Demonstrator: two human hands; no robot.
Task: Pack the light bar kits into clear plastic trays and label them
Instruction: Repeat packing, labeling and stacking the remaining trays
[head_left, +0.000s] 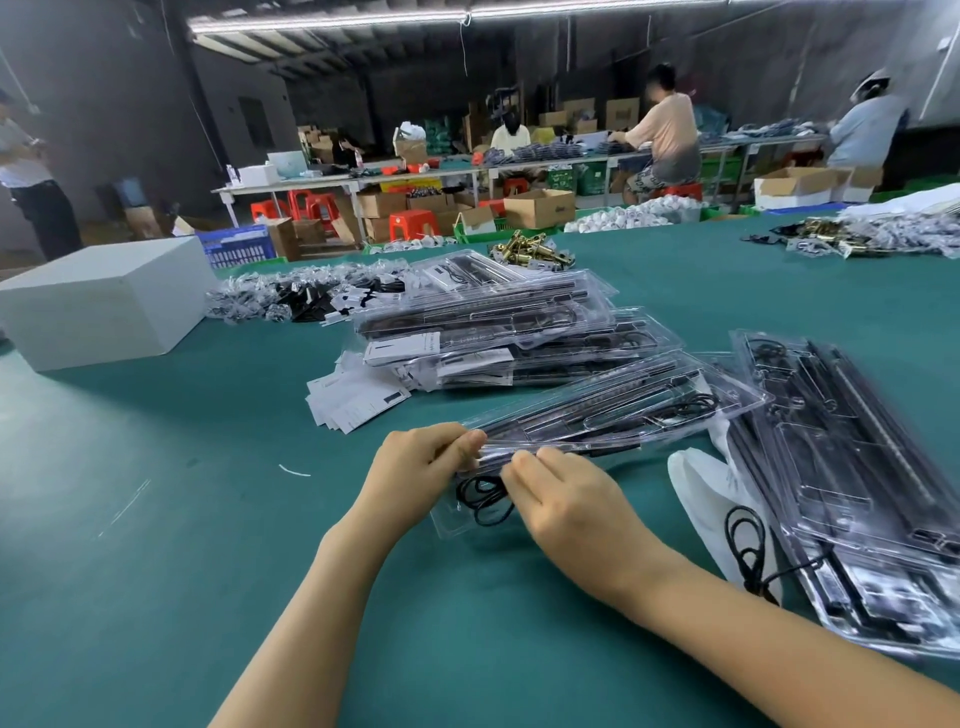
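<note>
- Left hand (421, 462): at centre, fingers curled over the near end of the clear plastic tray (613, 415), fingertips pinching its upper shell edge.
- Right hand (563, 501): just beside the left hand, at its 4 o'clock; knuckles bent, fingertips tucked against the same tray end. Whether they pinch the shell or the cable I cannot tell.
- Clear plastic tray: long clamshell, running from the hands out toward 2 o'clock, near end lifted off the table; holds a dark light bar and wiring.
- Black cable (480, 499): coiled loop in the tray's near corner, between and below the two hands.
- Green table (171, 519): covered work surface bearing all items.
- Stack of filled trays (498, 327): at 12 o'clock from the hands, several deep, some with white labels showing.
- Loose label cards (353, 400): small heap at 11 o'clock, touching the stack's left foot.
- Second pile of trays (852, 467): at 3 o'clock, lying on a white bag (711, 499).
- White box (104, 301): at 10 o'clock, well apart.
- Bagged small parts (291, 299): heap beyond the stack, toward 11 o'clock.
- Brass fittings (530, 252): small pile at 12 o'clock, far edge.
</note>
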